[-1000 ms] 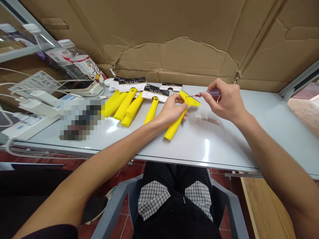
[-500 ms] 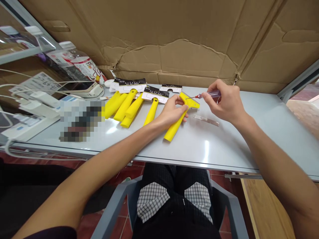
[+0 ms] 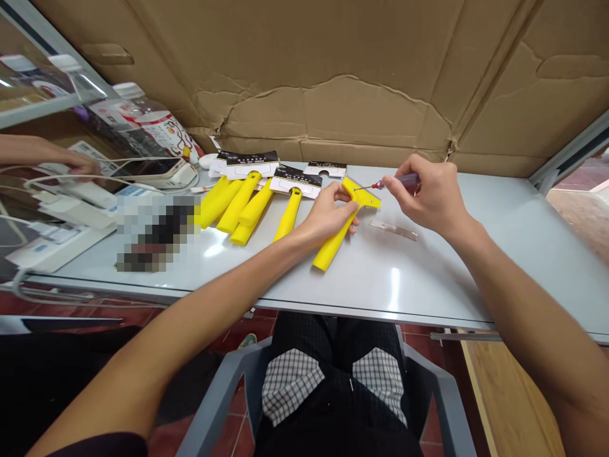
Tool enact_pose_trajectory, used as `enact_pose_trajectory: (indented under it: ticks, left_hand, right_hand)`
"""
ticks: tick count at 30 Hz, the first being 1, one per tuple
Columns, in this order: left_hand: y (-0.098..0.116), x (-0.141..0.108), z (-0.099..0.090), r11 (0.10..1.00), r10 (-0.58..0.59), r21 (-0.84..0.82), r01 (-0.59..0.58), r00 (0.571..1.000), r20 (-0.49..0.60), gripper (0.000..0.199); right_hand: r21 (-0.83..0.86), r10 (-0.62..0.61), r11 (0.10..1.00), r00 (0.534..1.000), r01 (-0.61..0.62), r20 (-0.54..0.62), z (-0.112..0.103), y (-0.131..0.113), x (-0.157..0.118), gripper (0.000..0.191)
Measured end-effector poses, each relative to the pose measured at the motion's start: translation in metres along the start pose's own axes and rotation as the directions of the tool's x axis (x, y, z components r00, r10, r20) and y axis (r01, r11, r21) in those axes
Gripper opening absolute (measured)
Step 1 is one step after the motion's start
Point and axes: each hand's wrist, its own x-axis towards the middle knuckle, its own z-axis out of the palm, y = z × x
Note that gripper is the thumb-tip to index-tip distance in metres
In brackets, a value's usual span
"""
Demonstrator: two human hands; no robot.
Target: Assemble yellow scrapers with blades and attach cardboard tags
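My left hand (image 3: 333,208) is wrapped round a yellow scraper (image 3: 335,242) near its head, whose wide end points away and to the right. In my right hand (image 3: 431,193) is a screwdriver (image 3: 404,181), held sideways, its tip at a screw on the scraper's head. A thin flat blade strip (image 3: 394,230) lies on the table just below and right of the scraper head. Left of my left hand, several yellow handles (image 3: 246,201) with black-and-white cards (image 3: 252,164) lie on the table.
Another person's hand (image 3: 83,166) is over white power strips and cables (image 3: 61,209) at the far left. Bottles (image 3: 159,127) and a phone (image 3: 147,166) stand or lie at the back left. Cardboard (image 3: 333,70) rises behind the grey table (image 3: 523,254).
Another person's arm and hand have come into view at the far left, over the cables. My hands, the scraper and the screwdriver have hardly moved.
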Motion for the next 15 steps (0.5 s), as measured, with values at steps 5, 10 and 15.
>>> enact_pose_trajectory:
  ticks: [5, 10, 15]
  left_hand:
    - [0.0015, -0.0008, 0.0004, 1.0, 0.003, -0.006, -0.003, 1.0, -0.004, 0.017]
    - [0.0044, -0.0013, 0.0002, 1.0, -0.009, -0.003, 0.009, 1.0, -0.015, 0.016]
    - [0.0046, -0.0016, -0.0001, 1.0, -0.002, -0.008, 0.002, 1.0, -0.015, 0.015]
  right_hand:
    - [0.008, -0.011, 1.0, 0.999, 0.01, 0.042, -0.0021, -0.0044, -0.0017, 0.019]
    - [0.033, -0.027, 0.999, 0.999, 0.025, 0.044, -0.0015, -0.0056, -0.0018, 0.015]
    - [0.025, -0.034, 0.999, 0.999, 0.034, 0.017, -0.0006, -0.003, -0.0006, 0.011]
